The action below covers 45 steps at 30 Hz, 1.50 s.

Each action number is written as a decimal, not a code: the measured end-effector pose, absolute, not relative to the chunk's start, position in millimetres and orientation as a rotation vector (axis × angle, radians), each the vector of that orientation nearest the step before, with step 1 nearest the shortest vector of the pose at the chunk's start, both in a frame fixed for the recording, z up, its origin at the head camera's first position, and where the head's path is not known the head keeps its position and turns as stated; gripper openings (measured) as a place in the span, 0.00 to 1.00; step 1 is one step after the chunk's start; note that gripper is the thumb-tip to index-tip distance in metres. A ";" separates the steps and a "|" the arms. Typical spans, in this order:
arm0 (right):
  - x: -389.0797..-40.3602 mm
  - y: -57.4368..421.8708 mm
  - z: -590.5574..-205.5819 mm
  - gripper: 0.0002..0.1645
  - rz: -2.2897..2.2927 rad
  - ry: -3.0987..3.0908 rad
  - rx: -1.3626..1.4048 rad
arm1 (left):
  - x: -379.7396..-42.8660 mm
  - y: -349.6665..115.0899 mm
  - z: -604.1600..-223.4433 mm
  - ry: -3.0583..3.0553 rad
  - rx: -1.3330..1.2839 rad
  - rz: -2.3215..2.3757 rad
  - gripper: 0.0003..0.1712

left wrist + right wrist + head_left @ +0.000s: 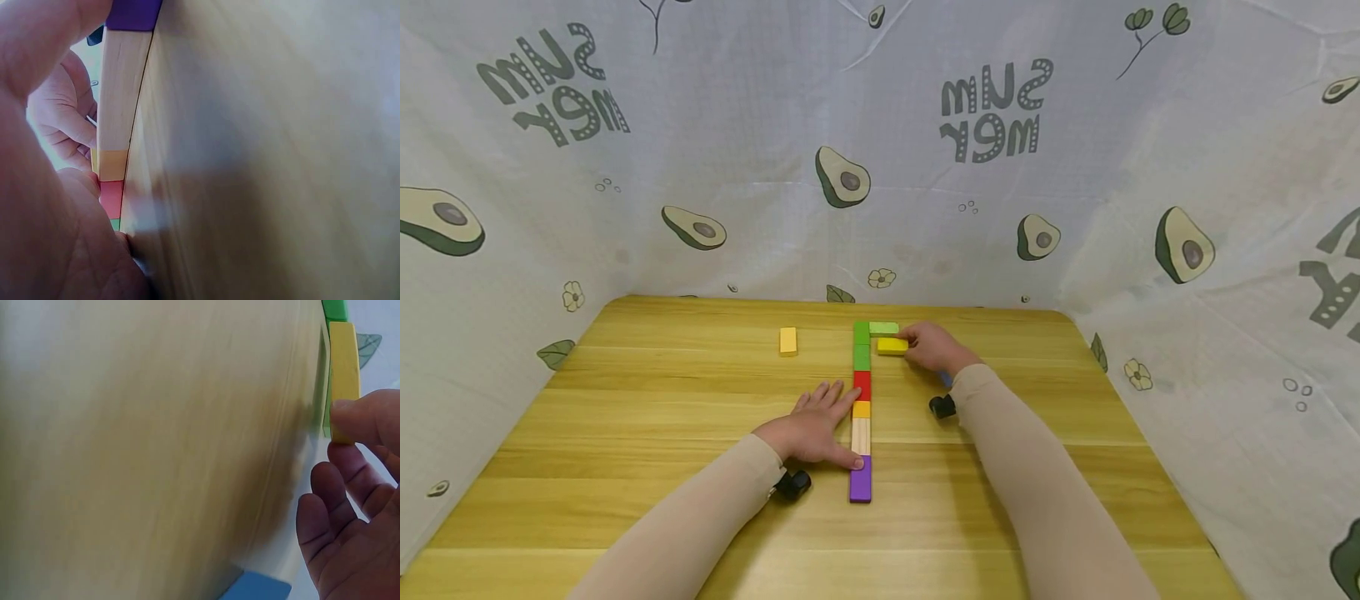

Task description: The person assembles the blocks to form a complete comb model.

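Down the table runs a straight row of blocks: green blocks (pixel 861 346) at the far end, then a red block (pixel 866 383), an orange block (pixel 861 409), a plain wood block (pixel 861 437) and a purple block (pixel 861 485) nearest me. My left hand (pixel 811 430) lies with spread fingers along the row's left side, thumb at the purple block and index fingertip at the red one. Between thumb and finger my right hand (pixel 937 348) pinches one end of a yellow block (pixel 343 359). A light green block (pixel 883 328) extends rightward from the row's far end, just beyond the yellow one.
To the left of the row lies a light orange block (pixel 787 342). A blue block (pixel 257 587) sits on the wooden table (pixel 685 375) near my right wrist, partly hidden by it in the head view. A printed cloth (pixel 760 167) hangs behind and around the table.
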State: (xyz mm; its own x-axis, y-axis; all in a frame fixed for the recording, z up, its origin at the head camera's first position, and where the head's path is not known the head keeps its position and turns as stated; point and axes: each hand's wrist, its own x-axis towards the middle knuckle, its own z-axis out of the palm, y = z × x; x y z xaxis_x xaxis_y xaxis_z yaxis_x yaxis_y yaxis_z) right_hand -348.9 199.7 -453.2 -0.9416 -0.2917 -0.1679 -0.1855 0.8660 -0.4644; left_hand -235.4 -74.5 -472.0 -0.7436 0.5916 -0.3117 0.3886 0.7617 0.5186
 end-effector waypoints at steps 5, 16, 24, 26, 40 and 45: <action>-349.3 193.3 -455.3 0.28 -0.663 2.803 -0.342 | -235.0 -74.5 -471.9 2.490 0.736 0.587 0.70; -352.1 186.0 -457.5 0.28 -0.610 2.802 -0.333 | -234.3 -75.2 -470.8 2.490 0.743 0.582 0.70; -351.3 182.3 -458.7 0.28 -0.613 2.796 -0.277 | -235.4 -76.2 -471.9 2.471 0.749 0.585 0.70; -351.3 181.7 -458.9 0.28 -0.616 2.798 -0.275 | -235.5 -76.4 -472.8 2.474 0.753 0.596 0.70; -353.6 183.7 -461.0 0.28 -0.664 2.800 -0.287 | -238.9 -76.0 -479.1 2.476 0.747 0.606 0.72; -353.6 184.7 -461.8 0.27 -0.695 2.797 -0.290 | -235.5 -77.0 -471.6 2.463 0.754 0.624 0.72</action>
